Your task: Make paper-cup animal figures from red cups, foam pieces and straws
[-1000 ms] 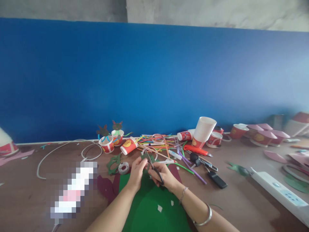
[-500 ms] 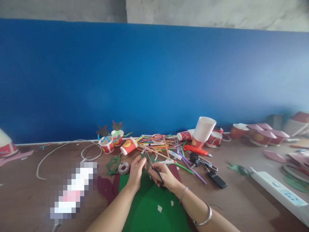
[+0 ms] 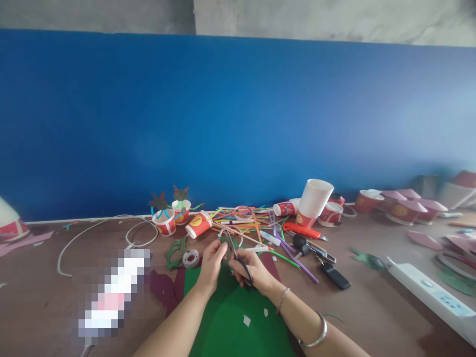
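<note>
Left hand (image 3: 211, 265): fingers pinched shut on green foam scrap (image 3: 223, 242). Right hand (image 3: 253, 274): fingers closed on scissors (image 3: 233, 251), blades just beside left fingers. Risk: foam slips, blades nick fingers; blade tips snag straws (image 3: 241, 224) just beyond fingers.

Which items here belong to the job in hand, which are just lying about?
In use: scissors in right hand, green cutout in left hand, green sheet beneath.
Lying about: tape roll, plastic straws, orange utility knife, power strip.
</note>
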Tool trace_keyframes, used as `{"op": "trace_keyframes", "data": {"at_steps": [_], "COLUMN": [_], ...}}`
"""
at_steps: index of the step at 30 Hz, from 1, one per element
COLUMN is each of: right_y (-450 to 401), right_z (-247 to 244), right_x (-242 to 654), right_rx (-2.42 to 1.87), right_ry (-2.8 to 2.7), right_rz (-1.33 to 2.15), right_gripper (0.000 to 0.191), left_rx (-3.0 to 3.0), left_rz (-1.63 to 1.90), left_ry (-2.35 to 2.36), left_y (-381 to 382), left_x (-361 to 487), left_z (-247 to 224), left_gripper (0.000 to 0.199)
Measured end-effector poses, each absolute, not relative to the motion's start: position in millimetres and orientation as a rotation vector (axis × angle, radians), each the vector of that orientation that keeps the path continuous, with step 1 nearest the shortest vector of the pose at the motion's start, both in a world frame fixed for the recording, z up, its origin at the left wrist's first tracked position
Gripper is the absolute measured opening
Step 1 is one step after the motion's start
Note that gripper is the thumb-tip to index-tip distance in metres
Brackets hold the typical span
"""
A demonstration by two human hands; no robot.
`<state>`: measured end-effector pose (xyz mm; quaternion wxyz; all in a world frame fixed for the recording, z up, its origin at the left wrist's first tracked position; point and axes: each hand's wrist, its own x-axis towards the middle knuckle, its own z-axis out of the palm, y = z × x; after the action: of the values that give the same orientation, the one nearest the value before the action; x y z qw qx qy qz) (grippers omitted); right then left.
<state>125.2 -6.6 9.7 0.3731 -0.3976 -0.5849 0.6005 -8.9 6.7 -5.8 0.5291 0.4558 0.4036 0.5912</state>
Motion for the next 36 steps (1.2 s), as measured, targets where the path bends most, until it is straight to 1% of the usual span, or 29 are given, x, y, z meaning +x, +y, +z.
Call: {"op": "trace_keyframes", "data": {"at_steps": [9,22,36], "right_y": [-7,-6,-5], "right_z": [13,9,7], "right_x": [125,125,125], "right_rx": [-1.037,-1.038,-1.041], "right_ry": [-1.489,-1.504,-1.499], "right_rz": [1.546,1.537,1.551], "right_gripper": [0.029,0.019,0.023], "left_rx": [1.049,1.041,1.150], "left_rz": [1.465,1.503,1.475], "left_ry": [0.983,0.991,1.034], "left_y": [9,13,12], "left_x": [-9,-10,-11], "left_z": [-12,-15,-17], "left_gripper": [0.029,0.033,0.035]}}
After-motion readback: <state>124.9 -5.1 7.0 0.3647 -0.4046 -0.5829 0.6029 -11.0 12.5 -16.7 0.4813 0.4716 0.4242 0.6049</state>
